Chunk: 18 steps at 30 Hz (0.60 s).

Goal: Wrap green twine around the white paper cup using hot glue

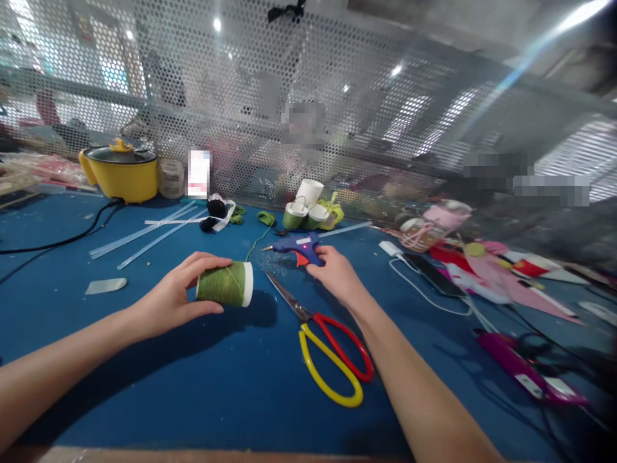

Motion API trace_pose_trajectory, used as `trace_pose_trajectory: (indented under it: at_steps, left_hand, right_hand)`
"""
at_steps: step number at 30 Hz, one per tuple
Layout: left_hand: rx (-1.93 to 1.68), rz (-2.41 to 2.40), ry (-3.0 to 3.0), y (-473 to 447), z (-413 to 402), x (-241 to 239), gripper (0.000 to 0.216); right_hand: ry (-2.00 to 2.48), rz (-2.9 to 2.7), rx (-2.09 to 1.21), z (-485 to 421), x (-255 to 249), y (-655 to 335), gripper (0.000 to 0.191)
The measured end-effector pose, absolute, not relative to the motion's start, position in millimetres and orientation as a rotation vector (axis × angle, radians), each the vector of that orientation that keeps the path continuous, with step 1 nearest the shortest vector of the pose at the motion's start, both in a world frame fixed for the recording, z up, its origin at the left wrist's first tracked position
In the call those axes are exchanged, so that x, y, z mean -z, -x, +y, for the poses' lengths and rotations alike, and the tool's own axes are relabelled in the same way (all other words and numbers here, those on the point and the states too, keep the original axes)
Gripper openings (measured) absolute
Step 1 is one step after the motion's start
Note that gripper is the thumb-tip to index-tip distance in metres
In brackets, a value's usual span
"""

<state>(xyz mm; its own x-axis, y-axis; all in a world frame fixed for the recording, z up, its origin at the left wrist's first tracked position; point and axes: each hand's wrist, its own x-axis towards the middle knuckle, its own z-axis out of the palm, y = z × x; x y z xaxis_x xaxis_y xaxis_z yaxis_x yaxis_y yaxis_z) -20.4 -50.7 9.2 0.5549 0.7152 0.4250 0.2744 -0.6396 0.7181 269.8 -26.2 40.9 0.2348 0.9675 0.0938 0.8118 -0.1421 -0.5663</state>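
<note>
Left hand (168,297) grasps green-wrapped cup (222,285), near left of centre; likely light, crushable, best held lightly round its wall. Right hand (337,273) grips blue glue gun (295,244), farther right; probably stiff.

This looks like a craft workshop, given the glue gun (292,245), scissors (303,313), glue sticks (130,236) and blue worktable (216,386).

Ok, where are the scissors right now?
In the head view, the scissors lie mid-picture on the blue table, right of the green yarn-wrapped cup and beside the right forearm.
</note>
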Motion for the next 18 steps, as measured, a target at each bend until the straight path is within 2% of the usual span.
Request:
trace_pose_trajectory:
  at_steps: [2, 5, 12, 18]
  left_hand:
    - [-0.966, 0.794, -2.213, 22, -49, -9, 0.051]
    - [-0.960, 0.807, -2.282, 23, -47, -8, 0.051]
    - [-0.999, 0.863, -2.412, 22, -47, -9, 0.045]
    - [-0.999, 0.890, -2.424, 23, -47, -5, 0.043]
  right_hand:
    - [1.874, -1.656, -0.555, -39, -53, -266, 0.017]
    - [1.629, -1.637, -0.817, -59, -66, -257, 0.022]
    - [1.571, -1.749, -0.855, -86, -76, -233, 0.020]
    - [1.605, -1.831, -0.681, -89, -71, -227, 0.019]
